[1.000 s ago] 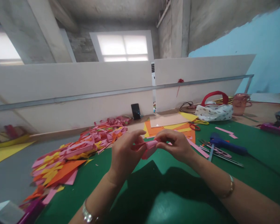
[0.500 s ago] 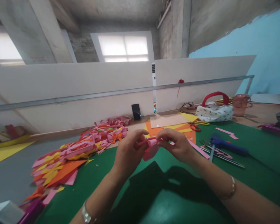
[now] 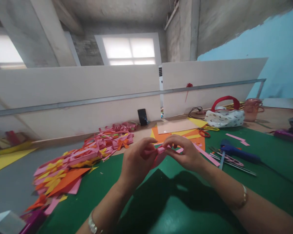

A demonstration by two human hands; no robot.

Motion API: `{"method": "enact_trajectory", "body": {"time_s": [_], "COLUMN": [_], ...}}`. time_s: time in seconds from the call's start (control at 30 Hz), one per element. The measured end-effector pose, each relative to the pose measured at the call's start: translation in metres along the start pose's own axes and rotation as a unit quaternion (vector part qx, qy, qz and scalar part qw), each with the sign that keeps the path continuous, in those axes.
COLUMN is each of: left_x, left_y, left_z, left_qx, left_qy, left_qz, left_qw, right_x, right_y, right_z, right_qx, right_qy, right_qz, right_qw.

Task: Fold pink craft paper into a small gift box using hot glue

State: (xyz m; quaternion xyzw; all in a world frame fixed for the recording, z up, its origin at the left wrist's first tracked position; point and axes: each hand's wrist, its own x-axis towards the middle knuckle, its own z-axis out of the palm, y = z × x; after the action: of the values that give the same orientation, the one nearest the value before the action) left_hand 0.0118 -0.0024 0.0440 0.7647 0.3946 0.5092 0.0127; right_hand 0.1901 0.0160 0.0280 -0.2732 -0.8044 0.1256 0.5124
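Observation:
A pink paper piece (image 3: pixel 159 158) is held up between both hands above the green mat (image 3: pixel 175 214). Its top edge is curled over into a small roll, and part of it hides behind the fingers. My left hand (image 3: pixel 138 159) pinches the paper from the left with thumb and fingers closed. From the right, my right hand (image 3: pixel 184 151) pinches the rolled edge between thumb and fingertips. The two hands are close together, their fingertips only a little apart. Shadows of both hands fall on the mat below.
Pink, yellow and orange paper pieces (image 3: pixel 88 151) are heaped at left. On the right lie a blue glue gun (image 3: pixel 241 152), tweezers and pink strips. Farther back are scissors (image 3: pixel 204 133), a phone (image 3: pixel 142 117), a patterned basket (image 3: pixel 224 118) and a pink cup (image 3: pixel 251 110).
The paper's top edge is curled into a tighter roll, and less of the sheet shows below the fingers. My left hand has shifted slightly to the right.

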Motion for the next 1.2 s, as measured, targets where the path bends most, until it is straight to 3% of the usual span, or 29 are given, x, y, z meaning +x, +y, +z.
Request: {"method": "enact_trajectory", "body": {"time_s": [0.2,0.5,0.77,1.03,1.2], "left_x": [0.0019,0.0006,0.0013,0.0029,0.0014], "left_y": [0.0023,-0.0036,-0.0049,-0.0029,-0.0052], "left_z": [0.0010,-0.0005,-0.0006,-0.0021,-0.0020], "left_qx": [-0.009,-0.065,-0.135,-0.134,-0.146], "left_qy": [-0.024,-0.051,-0.043,-0.034,-0.051], "left_qz": [-0.004,-0.026,-0.097,-0.104,-0.074], "left_qw": [1.000,0.996,0.985,0.985,0.985], "right_x": [-0.0001,0.0009,0.0018,0.0025,0.0024], "right_y": [-0.0021,0.0014,0.0007,-0.0009,-0.0013], "right_z": [-0.0013,-0.0011,-0.0034,-0.0055,-0.0041], "right_qx": [0.029,-0.031,-0.018,0.011,0.014], "right_qy": [-0.004,-0.032,-0.031,-0.022,-0.011], "right_qz": [0.001,0.018,-0.014,0.035,0.024], "right_qw": [1.000,0.999,0.999,0.999,1.000]}}
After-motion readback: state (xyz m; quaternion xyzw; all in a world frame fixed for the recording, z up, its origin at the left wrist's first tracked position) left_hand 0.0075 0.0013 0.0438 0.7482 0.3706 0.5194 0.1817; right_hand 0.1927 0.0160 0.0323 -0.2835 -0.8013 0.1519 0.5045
